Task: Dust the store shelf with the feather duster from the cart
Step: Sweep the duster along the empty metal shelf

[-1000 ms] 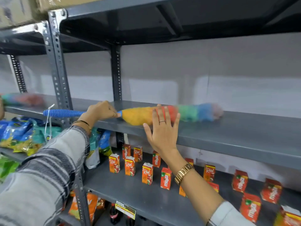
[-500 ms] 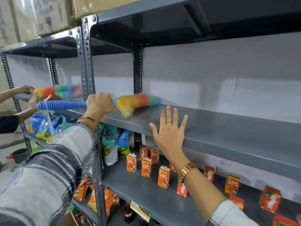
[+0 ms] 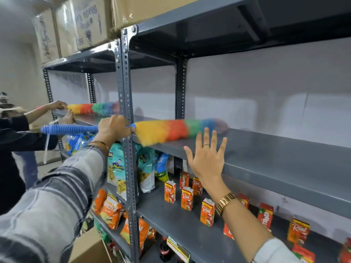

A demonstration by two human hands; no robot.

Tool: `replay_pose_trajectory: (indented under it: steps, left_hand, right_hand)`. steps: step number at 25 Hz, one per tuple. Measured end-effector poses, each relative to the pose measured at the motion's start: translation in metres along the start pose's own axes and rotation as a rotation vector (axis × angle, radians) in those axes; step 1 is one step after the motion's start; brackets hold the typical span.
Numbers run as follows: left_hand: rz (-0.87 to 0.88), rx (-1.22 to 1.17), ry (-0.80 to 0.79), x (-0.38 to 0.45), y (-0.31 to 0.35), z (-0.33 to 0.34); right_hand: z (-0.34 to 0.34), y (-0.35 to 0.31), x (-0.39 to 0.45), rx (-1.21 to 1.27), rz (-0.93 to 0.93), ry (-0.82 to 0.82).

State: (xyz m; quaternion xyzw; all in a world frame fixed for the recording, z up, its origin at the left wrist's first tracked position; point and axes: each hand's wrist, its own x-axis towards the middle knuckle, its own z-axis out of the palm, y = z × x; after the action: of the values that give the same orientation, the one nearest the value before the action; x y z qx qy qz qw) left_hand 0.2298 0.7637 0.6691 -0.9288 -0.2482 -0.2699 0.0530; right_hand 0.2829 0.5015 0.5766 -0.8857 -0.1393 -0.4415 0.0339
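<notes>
Head view shows, from the left, the left hand closed around the blue ribbed handle of the feather duster, beside the grey upright post. Its rainbow head lies along the grey shelf. Further right, the right hand is open with fingers spread, holding nothing, at the shelf's front edge.
</notes>
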Motion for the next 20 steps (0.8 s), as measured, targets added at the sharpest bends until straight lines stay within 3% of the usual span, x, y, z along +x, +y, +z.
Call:
replay_pose_trajectory:
  steps: [4,8,9,12,13,17,20]
  left_hand:
    - [-0.039,-0.059,0.109,-0.005,0.015,-0.008]
    - [0.084,-0.191,-0.146,-0.018,-0.002,-0.006]
    - [0.085,-0.166,-0.131,-0.022,0.003,-0.006]
    - [0.156,-0.042,0.121,-0.022,0.038,-0.017]
    - [0.196,-0.072,0.122,-0.021,0.043,-0.02]
    - [0.372,-0.263,-0.161,-0.025,0.059,-0.017]
    - [0.393,-0.228,0.016,-0.029,0.108,-0.019]
  right_hand:
    - [-0.001,0.0,-0.002,0.025,-0.018,0.018]
    - [-0.004,0.004,-0.004,0.046,-0.056,0.018]
    - [-0.006,0.004,-0.005,0.062,-0.071,0.017]
    - [-0.01,0.013,-0.011,0.072,-0.155,0.003]
    - [-0.012,0.015,-0.013,0.082,-0.199,0.018]
    - [-0.021,0.037,-0.024,0.097,-0.276,0.091]
    - [-0.029,0.054,-0.028,0.07,-0.23,0.112]
